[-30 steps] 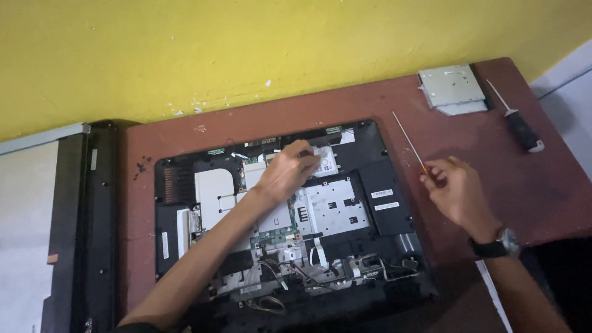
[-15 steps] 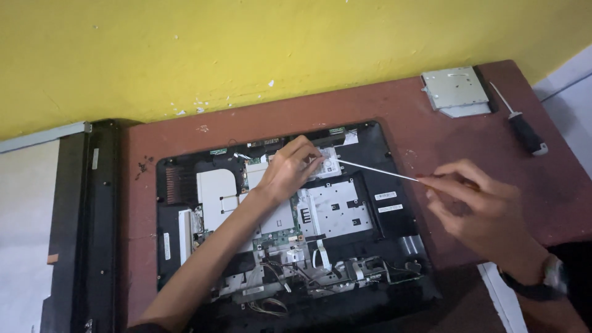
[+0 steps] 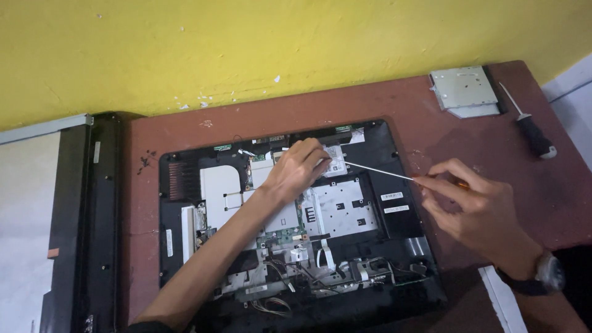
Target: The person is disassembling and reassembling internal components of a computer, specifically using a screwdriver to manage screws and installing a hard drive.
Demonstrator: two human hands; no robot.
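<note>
An opened black computer chassis (image 3: pixel 394 216) lies flat on a reddish-brown table (image 3: pixel 370 105), its metal shields, circuit board and cables bare. My left hand (image 3: pixel 300 168) rests on the upper middle of the chassis, fingers pinched around a small metal part. My right hand (image 3: pixel 475 206), with a wristwatch, grips a long thin screwdriver (image 3: pixel 376 171) by its orange handle. The shaft points left, and its tip sits beside my left fingertips.
A silver optical drive (image 3: pixel 464 91) lies at the table's far right corner. A black-handled screwdriver (image 3: pixel 534 133) lies next to it. A black panel (image 3: pixel 92 216) stands along the table's left side. A yellow wall (image 3: pixel 277 43) runs behind.
My right hand has swung the long screwdriver from pointing up the table to pointing left at the chassis, and its tip has reached my left fingers. My left hand has stayed in place.
</note>
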